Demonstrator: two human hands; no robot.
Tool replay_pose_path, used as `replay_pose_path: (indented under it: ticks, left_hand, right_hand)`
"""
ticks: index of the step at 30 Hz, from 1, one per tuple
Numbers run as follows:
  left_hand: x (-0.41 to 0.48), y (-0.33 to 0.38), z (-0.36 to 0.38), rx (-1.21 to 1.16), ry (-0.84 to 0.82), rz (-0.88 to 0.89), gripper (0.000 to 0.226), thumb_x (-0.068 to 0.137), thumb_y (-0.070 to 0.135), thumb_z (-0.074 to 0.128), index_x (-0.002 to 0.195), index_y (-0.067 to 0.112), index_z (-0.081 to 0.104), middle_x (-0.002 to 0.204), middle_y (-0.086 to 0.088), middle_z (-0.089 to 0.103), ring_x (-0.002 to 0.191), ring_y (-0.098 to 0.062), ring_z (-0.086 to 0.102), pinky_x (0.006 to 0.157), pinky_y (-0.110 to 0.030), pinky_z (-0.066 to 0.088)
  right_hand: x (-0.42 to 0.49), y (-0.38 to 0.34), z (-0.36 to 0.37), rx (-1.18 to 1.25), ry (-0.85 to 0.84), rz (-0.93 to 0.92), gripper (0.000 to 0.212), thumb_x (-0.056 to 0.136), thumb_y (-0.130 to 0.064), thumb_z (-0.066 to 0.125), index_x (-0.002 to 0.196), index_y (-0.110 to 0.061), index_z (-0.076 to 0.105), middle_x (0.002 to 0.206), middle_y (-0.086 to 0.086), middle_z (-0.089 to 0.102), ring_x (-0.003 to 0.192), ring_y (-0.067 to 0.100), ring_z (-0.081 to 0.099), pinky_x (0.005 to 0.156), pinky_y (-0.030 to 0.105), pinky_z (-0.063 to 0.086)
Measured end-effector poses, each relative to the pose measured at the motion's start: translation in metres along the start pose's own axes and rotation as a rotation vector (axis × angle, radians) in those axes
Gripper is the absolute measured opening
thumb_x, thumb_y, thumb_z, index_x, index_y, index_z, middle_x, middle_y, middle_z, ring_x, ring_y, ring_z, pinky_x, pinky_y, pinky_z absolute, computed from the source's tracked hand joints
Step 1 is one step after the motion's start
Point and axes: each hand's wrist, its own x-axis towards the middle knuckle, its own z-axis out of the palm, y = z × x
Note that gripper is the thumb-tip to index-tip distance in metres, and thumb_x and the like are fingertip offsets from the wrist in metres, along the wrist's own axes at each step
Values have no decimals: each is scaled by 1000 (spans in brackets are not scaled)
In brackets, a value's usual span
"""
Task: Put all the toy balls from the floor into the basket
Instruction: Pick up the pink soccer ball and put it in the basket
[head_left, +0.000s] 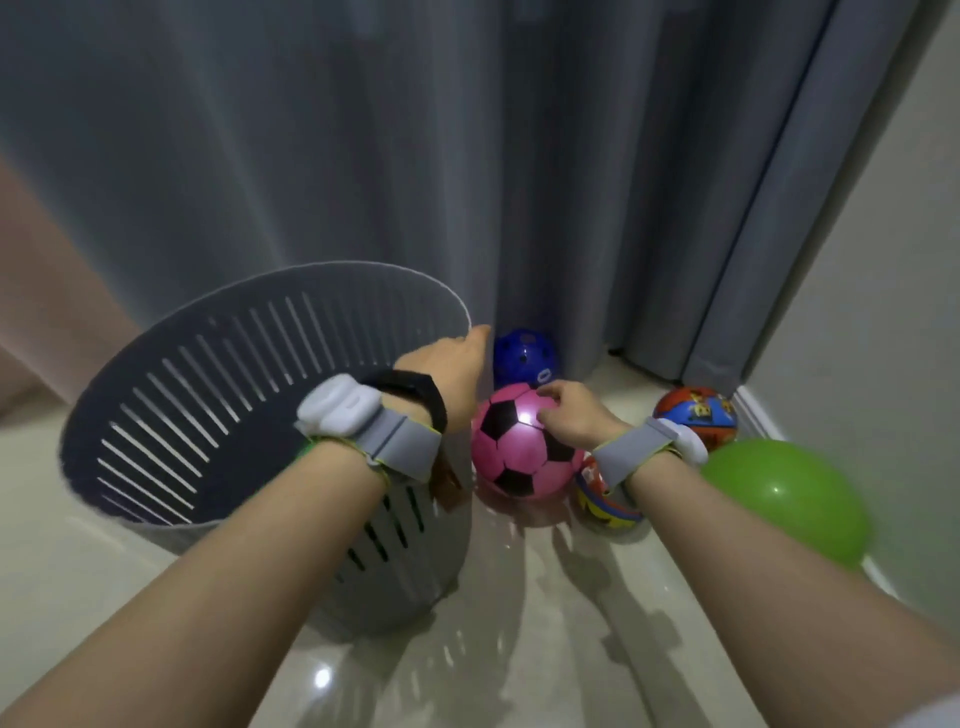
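Pink ball: glossy, black pentagon patches, right hand on top.

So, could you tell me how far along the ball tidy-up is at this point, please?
Nothing looks done yet: no ball shows in the visible part of the basket. In hand: the left hand grips the rim, and the right hand rests on the pink ball. Left on the floor: that one, the blue ball, two multicoloured balls and the green ball.
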Motion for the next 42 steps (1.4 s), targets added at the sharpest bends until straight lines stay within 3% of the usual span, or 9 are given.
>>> replay_pose_path:
  ticks: [8,13,17,21,23,27,31,39,42]
  left_hand:
    - [3,-36,-2,68,20,95,69,90,11,45,150,24,14,81,-9,52,70,-29,51,59,-36,39]
    - [2,-55,-6,217,10,25,68,89,18,47,148,24,15,131,-17,56,109,-35,58,79,-42,48]
    - [-1,-34,2,467,210,-21,76,84,18,50,150,16,13,162,-13,8,150,-29,8,118,-55,11]
    - [-6,-1,37,334,471,303,60,72,14,34,129,9,51,139,-18,51,129,-36,48,108,-47,33]
    - [-10,7,65,178,331,349,50,76,16,44,123,9,54,124,-14,58,113,-34,56,91,-42,43]
    - [0,7,123,-345,-170,-194,57,87,35,49,139,14,37,138,-14,44,123,-36,47,100,-44,43]
    - [9,5,171,-825,-289,-729,86,88,51,43,152,9,4,156,-20,24,141,-39,30,116,-44,26]
    - [5,18,149,-934,-248,-768,83,81,51,46,150,17,12,153,-18,26,139,-41,31,114,-49,28]
    - [15,35,112,-1011,-80,-651,77,84,44,49,149,22,16,152,-15,23,136,-40,34,113,-46,29]
  right_hand:
    - [5,30,42,-409,-119,24,66,86,-30,53,146,-28,26,160,3,13,146,37,14,112,59,21]
    - [-1,31,32,-474,253,-161,39,85,-32,45,119,-19,58,126,11,57,117,36,50,95,44,41]
    - [-5,39,32,-419,11,-47,66,83,-44,54,144,-30,32,148,8,33,130,39,37,108,48,33]
    - [-12,50,36,-273,-76,-43,70,80,-42,65,141,-26,36,142,12,36,127,41,39,108,37,33]
    - [-10,49,33,-120,20,29,66,81,-44,64,139,-27,38,138,15,37,128,41,39,108,38,33]
    - [-12,51,37,104,-135,220,68,92,-46,46,150,-23,21,155,16,25,140,37,31,116,42,28]
    - [-17,56,41,206,-124,345,63,96,-42,39,150,-15,21,153,15,32,138,35,35,112,39,30]
    - [-19,49,28,370,-75,389,55,96,-40,36,138,-4,39,133,17,51,120,37,52,102,46,43]
    - [-12,32,-12,454,117,293,34,95,-37,37,119,-17,48,100,3,57,87,21,54,74,33,47]
